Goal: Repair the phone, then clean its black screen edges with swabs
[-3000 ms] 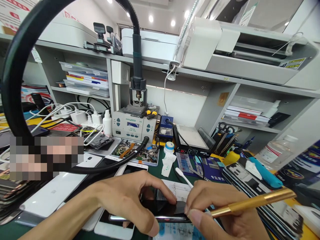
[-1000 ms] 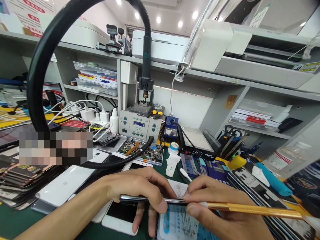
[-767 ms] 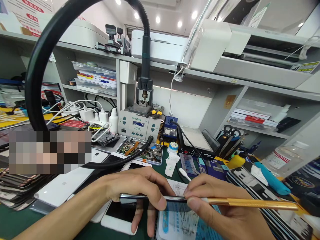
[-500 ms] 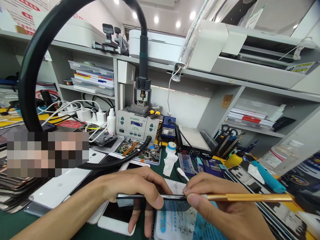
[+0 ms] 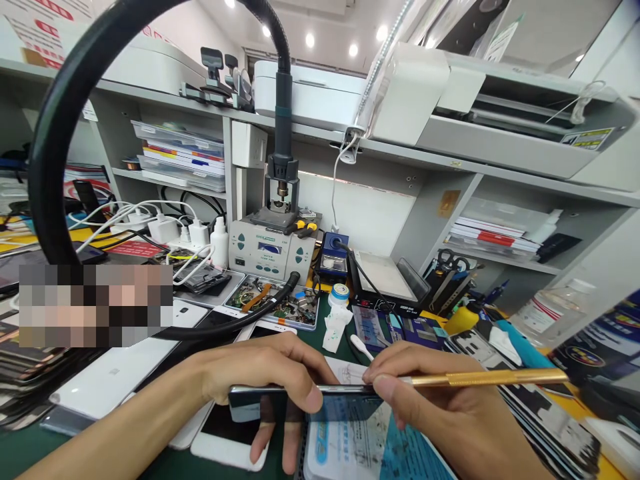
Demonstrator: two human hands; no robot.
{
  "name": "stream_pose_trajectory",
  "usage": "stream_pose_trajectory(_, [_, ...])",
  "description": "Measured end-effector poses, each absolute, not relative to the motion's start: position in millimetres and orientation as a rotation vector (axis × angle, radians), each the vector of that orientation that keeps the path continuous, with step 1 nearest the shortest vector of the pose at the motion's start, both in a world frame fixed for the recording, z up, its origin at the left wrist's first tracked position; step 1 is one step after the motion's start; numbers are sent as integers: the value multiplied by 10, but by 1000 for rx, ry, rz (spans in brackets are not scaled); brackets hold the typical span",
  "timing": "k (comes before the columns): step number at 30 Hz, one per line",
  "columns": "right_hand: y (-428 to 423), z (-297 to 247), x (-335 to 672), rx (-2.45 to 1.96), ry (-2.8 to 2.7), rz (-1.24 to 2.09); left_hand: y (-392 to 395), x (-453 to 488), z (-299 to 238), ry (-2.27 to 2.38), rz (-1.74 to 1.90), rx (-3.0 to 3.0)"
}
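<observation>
A glossy dark phone is tipped on its side, its long thin edge facing up. My left hand grips it, thumb and fingers wrapped over the edge. In my right hand is a thin tool with a gold knurled handle, pointing left. The tool's tip lies at the phone's upper edge, hidden behind my right thumb and fingertips. Under the phone sit a clear plastic case and a blue-and-white printed sheet. A white-framed phone lies below my left hand.
A black hose arcs over the left side to the hot air station. Behind my hands are a tray of circuit boards, a small jar and a white brush. Phone parts lie at right.
The view has shifted slightly, so the bench appears a little further left. The gold handle's far end has tilted up somewhat. Both hands keep their hold.
</observation>
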State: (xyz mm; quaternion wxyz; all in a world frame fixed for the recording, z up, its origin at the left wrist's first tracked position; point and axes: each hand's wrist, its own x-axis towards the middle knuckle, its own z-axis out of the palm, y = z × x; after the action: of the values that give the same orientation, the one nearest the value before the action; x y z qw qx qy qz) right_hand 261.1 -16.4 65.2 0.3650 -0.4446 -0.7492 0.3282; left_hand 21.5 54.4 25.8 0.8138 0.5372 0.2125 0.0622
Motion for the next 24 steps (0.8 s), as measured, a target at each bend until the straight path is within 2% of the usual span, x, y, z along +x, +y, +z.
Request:
stream_pose_trajectory(5, [-112,628,2648,-1212,-1900,891,545,205,250,447,142,1136])
stream_pose_trajectory(12, [-144,638,2661,-1272,-1879,763,571,200,239,435,116,1130])
stream_pose_trajectory(24, [-171,599,2563,-1046,-1946,711,570,212,266,476,107,1138])
